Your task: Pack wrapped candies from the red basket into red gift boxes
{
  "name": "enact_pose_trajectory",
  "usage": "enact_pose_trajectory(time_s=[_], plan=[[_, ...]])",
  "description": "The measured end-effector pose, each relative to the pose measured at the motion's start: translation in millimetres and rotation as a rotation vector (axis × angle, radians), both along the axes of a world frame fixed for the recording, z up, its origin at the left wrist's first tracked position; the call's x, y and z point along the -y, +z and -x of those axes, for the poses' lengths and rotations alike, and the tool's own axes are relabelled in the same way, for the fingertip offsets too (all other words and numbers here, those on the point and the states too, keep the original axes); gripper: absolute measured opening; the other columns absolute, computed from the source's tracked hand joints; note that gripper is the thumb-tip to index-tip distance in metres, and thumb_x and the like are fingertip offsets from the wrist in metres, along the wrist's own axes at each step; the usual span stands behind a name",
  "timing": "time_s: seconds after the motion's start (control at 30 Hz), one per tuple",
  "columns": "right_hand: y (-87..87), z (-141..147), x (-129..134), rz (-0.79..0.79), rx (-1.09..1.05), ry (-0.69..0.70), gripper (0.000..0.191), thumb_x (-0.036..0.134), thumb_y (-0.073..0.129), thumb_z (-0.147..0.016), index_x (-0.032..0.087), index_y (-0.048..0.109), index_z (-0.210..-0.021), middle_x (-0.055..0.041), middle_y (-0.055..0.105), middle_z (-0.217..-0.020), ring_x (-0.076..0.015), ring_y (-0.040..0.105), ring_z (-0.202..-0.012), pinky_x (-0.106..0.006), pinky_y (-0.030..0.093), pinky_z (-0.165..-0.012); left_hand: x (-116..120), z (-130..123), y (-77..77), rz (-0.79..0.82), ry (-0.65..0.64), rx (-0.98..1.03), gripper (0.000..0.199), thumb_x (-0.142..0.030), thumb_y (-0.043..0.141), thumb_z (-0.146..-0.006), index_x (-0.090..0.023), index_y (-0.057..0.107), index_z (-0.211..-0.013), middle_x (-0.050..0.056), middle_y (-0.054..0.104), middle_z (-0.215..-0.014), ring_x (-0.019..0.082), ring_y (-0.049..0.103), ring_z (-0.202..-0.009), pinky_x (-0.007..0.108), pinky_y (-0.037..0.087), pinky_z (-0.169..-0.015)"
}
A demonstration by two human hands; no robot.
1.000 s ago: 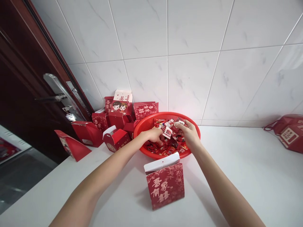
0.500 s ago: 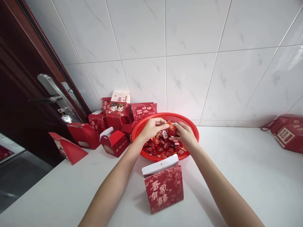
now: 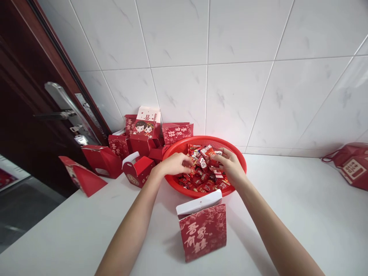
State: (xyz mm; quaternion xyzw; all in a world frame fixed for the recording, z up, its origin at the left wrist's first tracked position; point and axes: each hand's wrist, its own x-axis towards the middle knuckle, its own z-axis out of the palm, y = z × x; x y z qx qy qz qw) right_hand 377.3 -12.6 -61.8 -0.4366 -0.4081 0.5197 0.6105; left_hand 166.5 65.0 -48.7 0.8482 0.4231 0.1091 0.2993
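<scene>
White tbl (image 3: 290,214) stood against tiled wall (image 3: 235,96). Red basket (image 3: 243,163) sat near wall, long axis approx. L–R, both hands over it. Red box (image 3: 204,234) was upright on near side, just beside basket. L hand (image 3: 176,164): fingers loosely curled over L part of sweets (image 3: 201,178); grip n/c (hidden). R hand (image 3: 231,166): fingers bent by orange-red pkt (image 3: 208,151) atop pile, nearer it than L; hold n/c.
</scene>
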Motion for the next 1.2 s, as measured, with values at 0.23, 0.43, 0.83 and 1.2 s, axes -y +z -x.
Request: enact_pose_trajectory(time_s=[0.23,0.43,0.83,1.2], plan=[[-2.8,-0.4,-0.3,0.013,0.011,0.005,0.035,0.03,0.082,-0.061,0.02,0.068,-0.091,-0.0027,0.07,-0.082,-0.0198,0.068,-0.078,-0.031,0.061,-0.065,-3.9,-2.8,-15.4,-0.084,0.055,-0.331,0.038,-0.009,0.068,-0.062,-0.025,0.081,-0.094,0.005,0.079,-0.097,0.026,0.072,-0.09,0.026,0.05,-0.071],[-1.7,0.1,-0.7,0.012,-0.013,-0.003,0.035,0.03,0.082,-0.062,0.02,0.067,-0.092,-0.0025,0.072,-0.084,-0.019,0.069,-0.075,-0.03,0.06,-0.064,-7.8,1.4,-9.1,-0.143,0.002,-0.057,0.029,-0.018,0.054,-0.083,-0.02,0.081,-0.094,0.005,0.08,-0.1,0.023,0.072,-0.094,0.029,0.051,-0.087],[-7.5,-5.1,-4.1,0.01,-0.01,0.097,0.034,0.032,0.084,-0.066,0.023,0.072,-0.096,-0.0033,0.072,-0.098,-0.0209,0.071,-0.087,-0.035,0.063,-0.077,-5.5,-9.4,-7.0,-0.147,0.092,0.512,0.026,-0.033,0.059,-0.086,-0.017,0.075,-0.099,0.007,0.076,-0.113,0.024,0.068,-0.108,0.036,0.051,-0.099],[-1.2,-4.3,-0.7,-0.028,-0.161,0.168,0.041,0.029,0.088,-0.065,0.024,0.069,-0.101,-0.0041,0.073,-0.106,-0.0228,0.072,-0.094,-0.04,0.064,-0.081,4.8,-24.8,-8.1,-0.186,0.212,0.676,0.023,-0.032,0.061,-0.085,-0.016,0.071,-0.098,0.009,0.076,-0.11,0.023,0.07,-0.105,0.035,0.052,-0.098]])
